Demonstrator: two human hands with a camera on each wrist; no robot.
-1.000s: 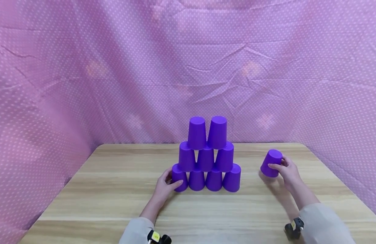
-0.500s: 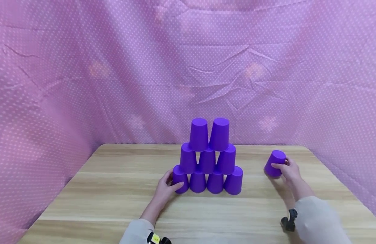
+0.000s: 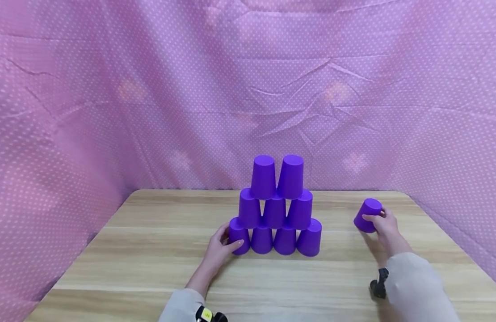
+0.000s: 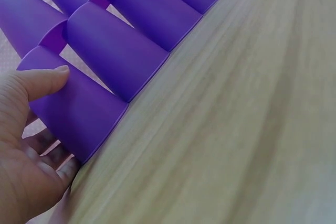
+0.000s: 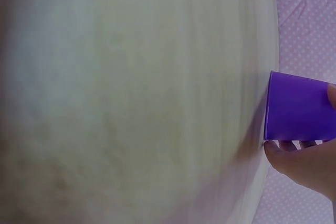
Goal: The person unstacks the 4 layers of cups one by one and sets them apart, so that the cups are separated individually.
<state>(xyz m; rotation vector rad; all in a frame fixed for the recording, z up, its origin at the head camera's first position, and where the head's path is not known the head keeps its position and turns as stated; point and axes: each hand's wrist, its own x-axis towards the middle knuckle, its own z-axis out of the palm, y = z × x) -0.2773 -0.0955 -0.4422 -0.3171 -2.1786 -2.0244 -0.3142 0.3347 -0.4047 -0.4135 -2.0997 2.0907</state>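
Observation:
Upside-down purple plastic cups form a stepped stack in the head view: a bottom row of several, three middle cups point(image 3: 274, 212) and two top cups point(image 3: 263, 177). My left hand point(image 3: 216, 250) holds the bottom row's leftmost cup point(image 3: 239, 237), thumb across its front and fingers around its far side. In the left wrist view the thumb point(image 4: 44, 81) lies on that cup's wall, its rim down at the tabletop. Off to the right, my right hand point(image 3: 388, 230) grips a separate upside-down purple cup point(image 3: 367, 216). That cup point(image 5: 299, 108) has its rim close to the wood in the right wrist view.
A light wood-grain table point(image 3: 151, 250) lies under everything. Pink dotted cloth point(image 3: 183, 89) hangs behind it and along both sides. Small black cameras are strapped at the left wrist point(image 3: 208, 315) and the right wrist point(image 3: 378, 284).
My right hand has shifted a little to the right with its cup, farther from the stack. The left hand keeps its hold on the corner cup, and the stack stands as before.

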